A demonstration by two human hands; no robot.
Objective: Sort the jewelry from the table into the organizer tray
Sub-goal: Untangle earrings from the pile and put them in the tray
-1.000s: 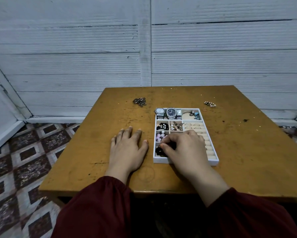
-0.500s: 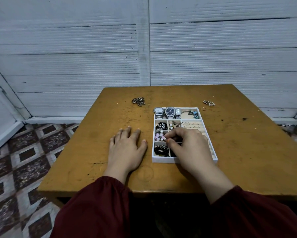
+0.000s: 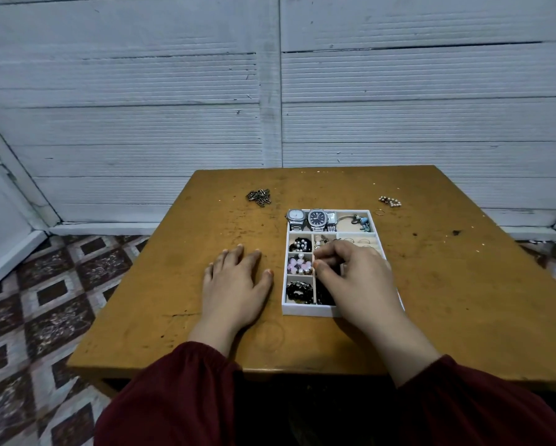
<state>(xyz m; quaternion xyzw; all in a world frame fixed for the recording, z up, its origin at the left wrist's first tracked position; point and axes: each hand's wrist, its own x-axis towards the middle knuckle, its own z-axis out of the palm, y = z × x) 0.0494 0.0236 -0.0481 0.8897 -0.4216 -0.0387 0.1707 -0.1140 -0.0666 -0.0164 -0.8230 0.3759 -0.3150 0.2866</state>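
1. In the white organizer tray (image 3: 302, 312), which sits near the middle of the surface (image 3: 463, 300), most cells are filled. There are two watches (image 3: 306, 217) along the far edge, a black-and-pearl piece (image 3: 299, 244), pink beads (image 3: 299, 264) and a black beaded piece (image 3: 299, 291) in the near-left cell.
2. Over the tray, the right hand (image 3: 357, 278) has moved up from the near-left corner, where its fingertips lay a second ago, to the middle cell of the second column. Its thumb and forefinger are drawn narrowly together and the other fingers are curled. I cannot tell whether they pinch a small piece.
3. Just left of the tray, the left hand (image 3: 234, 284) lies flat with fingers spread wide, holding nothing, as it did before.
4. Farther out, three pieces remain loose and unmoved: a dark chain heap (image 3: 259, 197) to the far left, a pearl cluster (image 3: 389, 201) to the far right, and a thin ring (image 3: 380, 212) near the tray's far-right corner.
5. The near cells look settled, so the sorting seems well along. The three loose pieces at the far side are probably next.
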